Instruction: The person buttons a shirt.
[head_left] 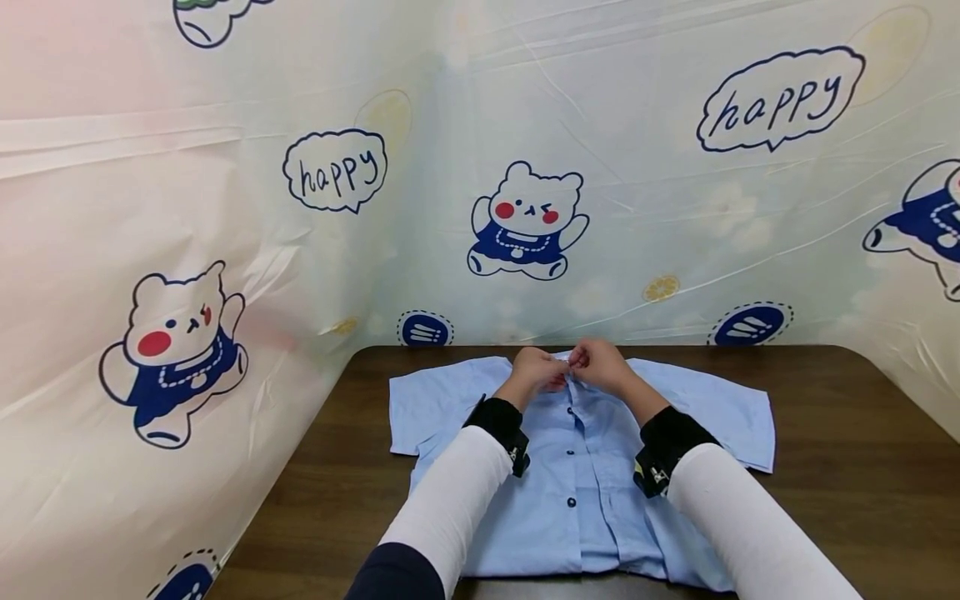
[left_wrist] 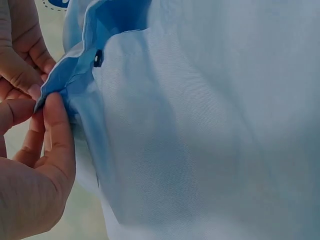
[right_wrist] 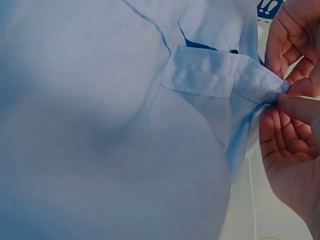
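A light blue short-sleeved shirt (head_left: 525,500) lies spread front up, its sleeves out to both sides and dark buttons (head_left: 572,502) down the middle. At its collar end, my left hand (head_left: 537,368) and right hand (head_left: 598,365) meet, fingertips close together. The left hand (left_wrist: 42,170) pinches the edge of the front opening between thumb and fingers in the left wrist view. A dark button (left_wrist: 98,58) shows beside that fold. In the right wrist view, the right hand (right_wrist: 292,160) pinches the tip of the stitched front band (right_wrist: 200,72). Fingers hide the spot between them.
The shirt lies on a dark brown wooden table (head_left: 322,492) with rounded far corners. Behind the table and along the left hangs a pale curtain (head_left: 435,208) printed with bears and "happy" bubbles. Black straps (head_left: 501,421) with small devices circle both wrists, over white sleeves.
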